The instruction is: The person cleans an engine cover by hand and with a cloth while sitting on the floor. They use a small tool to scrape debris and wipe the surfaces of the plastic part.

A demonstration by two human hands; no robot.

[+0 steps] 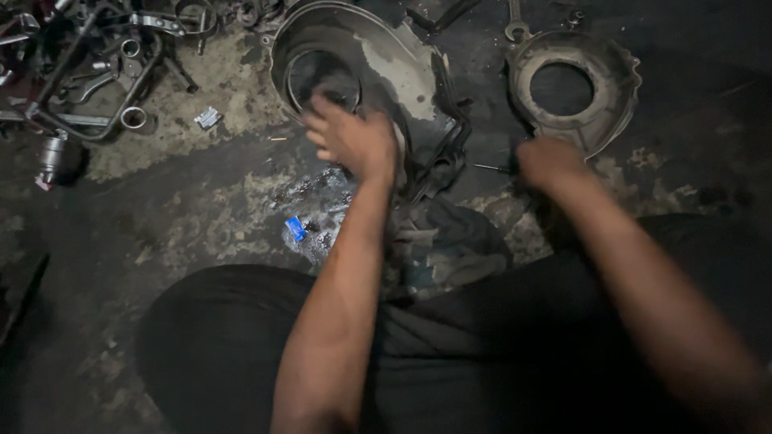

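Left hand (351, 138) on engine cover (386, 64); right hand (551, 163) grips screwdriver (492, 168).

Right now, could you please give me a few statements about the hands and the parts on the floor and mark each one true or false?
1. The left hand rests on the large metal cover. True.
2. The right hand is closed around a thin tool. True, though blur hides the grip itself.
3. A second round cover lies to the left of the large one. False: it lies to the right, beyond the right hand.
4. The pile of tools and clamps sits at the upper right. False: it is at the upper left.
5. A small blue scrap lies on the floor near the left forearm. True.
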